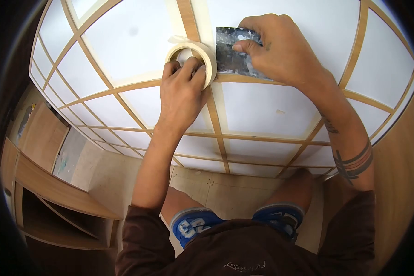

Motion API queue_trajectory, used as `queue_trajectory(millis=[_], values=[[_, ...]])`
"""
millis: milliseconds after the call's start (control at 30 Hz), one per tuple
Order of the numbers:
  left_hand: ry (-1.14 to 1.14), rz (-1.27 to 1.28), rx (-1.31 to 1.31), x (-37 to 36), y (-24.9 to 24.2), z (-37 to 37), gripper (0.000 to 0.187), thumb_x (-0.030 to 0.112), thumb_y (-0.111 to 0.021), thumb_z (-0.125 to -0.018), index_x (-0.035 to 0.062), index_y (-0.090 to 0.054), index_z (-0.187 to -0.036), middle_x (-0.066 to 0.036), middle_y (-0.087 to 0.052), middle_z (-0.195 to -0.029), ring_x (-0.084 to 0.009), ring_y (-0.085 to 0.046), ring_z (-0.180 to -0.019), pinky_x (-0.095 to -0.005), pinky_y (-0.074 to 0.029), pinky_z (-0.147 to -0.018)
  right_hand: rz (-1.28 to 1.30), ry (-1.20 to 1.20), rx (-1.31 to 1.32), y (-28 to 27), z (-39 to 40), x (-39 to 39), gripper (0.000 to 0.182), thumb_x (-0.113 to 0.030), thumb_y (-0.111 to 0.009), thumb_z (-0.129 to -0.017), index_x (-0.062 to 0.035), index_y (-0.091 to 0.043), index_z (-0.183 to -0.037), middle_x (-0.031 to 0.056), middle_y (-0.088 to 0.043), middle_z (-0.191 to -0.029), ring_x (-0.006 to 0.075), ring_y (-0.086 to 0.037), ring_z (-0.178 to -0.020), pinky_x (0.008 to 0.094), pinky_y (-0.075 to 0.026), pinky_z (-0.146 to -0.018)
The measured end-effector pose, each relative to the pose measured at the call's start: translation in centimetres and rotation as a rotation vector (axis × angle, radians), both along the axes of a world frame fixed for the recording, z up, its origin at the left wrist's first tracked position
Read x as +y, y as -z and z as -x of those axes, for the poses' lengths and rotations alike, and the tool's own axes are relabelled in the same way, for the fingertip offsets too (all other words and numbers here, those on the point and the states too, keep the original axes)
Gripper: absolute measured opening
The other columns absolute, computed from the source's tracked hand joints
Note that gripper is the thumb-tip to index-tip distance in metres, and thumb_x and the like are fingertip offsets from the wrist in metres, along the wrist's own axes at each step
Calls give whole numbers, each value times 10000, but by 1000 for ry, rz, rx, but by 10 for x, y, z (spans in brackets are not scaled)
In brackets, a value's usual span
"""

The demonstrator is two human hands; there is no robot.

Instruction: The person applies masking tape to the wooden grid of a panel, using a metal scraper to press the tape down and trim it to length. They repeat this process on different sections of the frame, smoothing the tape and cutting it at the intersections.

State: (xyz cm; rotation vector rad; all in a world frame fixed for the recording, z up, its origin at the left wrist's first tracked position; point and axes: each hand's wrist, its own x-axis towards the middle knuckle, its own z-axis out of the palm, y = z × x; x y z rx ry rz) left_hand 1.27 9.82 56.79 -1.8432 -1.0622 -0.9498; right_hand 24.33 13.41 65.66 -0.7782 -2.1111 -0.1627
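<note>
My left hand has its fingers hooked into the core of a roll of cream masking tape, and a loose tape end sticks up at the roll's top. Just to the right, my right hand pinches a dark, paint-smeared flat scraper between thumb and fingers. The scraper lies against a white panel divided by wooden strips, close to where two strips cross. Pale tape runs along the edges of some strips. The fingertips inside the roll are partly hidden.
The gridded panel stretches across most of the view in front of me. At lower left stands a wooden cabinet with open compartments. Plywood flooring shows between my legs, and a wooden surface borders the right side.
</note>
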Motion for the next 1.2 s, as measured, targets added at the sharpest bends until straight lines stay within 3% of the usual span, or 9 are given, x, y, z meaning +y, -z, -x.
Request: queue_trajectory(millis=[267,400,467,700,933,1000,1033,1100,1200], values=[[-12,137,230,-4,-16,11,335,24,-805,-758,-3,-651,-1054,-136,-716,-1022,-307,-690,-830,-436,-479,-942,50,0,10,-3,0,-6,279,-148,-781,-866,43,-779,-1069,259,-722,-793,406,-715,-722,470,-555,-732],[21,192,194,-4,-16,10,277,61,-800,-803,-6,-646,-1023,-140,-722,-913,-314,-691,-829,-442,-480,-951,71,1,32,-4,1,-9,265,-137,-772,-871,46,-779,-1063,264,-718,-787,410,-707,-713,470,-553,-740],[-16,319,109,-7,-16,7,288,98,-795,-853,40,-679,-1109,-135,-710,-924,-333,-667,-898,-464,-461,-955,97,7,22,-5,2,-10,266,-135,-772,-870,47,-779,-1065,267,-718,-789,412,-707,-716,472,-552,-740],[38,343,52,-2,-13,6,260,80,-764,-861,42,-673,-1101,-142,-690,-897,-356,-655,-910,-478,-440,-984,-3,-11,20,1,0,-3,277,-129,-776,-859,53,-776,-1067,263,-724,-828,421,-714,-742,483,-557,-749],[35,195,167,3,-12,9,324,107,-798,-831,-17,-633,-1080,-139,-692,-783,-322,-667,-780,-439,-485,-939,27,-6,14,5,0,2,275,-126,-782,-853,55,-774,-1060,259,-725,-847,423,-713,-756,481,-558,-744],[34,181,188,3,-13,10,314,107,-804,-824,-14,-634,-1059,-137,-692,-779,-317,-665,-776,-438,-487,-932,-95,-83,47,10,-1,7,218,-131,-760,-912,61,-745,-1012,196,-585,-628,238,-508,-520,419,-435,-569],[32,171,198,3,-13,9,303,108,-809,-818,-10,-630,-1032,-133,-690,-776,-314,-662,-773,-441,-486,-931,-94,-82,48,8,0,5,218,-131,-760,-912,61,-745,-1012,196,-585,-628,238,-508,-520,419,-435,-569],[30,161,209,4,-13,7,293,109,-815,-811,-6,-626,-1004,-130,-688,-772,-312,-659,-769,-444,-485,-929,29,-19,14,3,0,-2,267,-123,-787,-851,53,-775,-1051,262,-714,-810,422,-710,-736,482,-555,-738],[54,156,183,6,-10,6,289,110,-824,-803,-2,-617,-970,-128,-679,-756,-316,-654,-765,-449,-483,-929,20,-8,32,4,1,-3,258,-120,-782,-854,46,-778,-1051,262,-712,-798,426,-709,-729,486,-553,-737]])
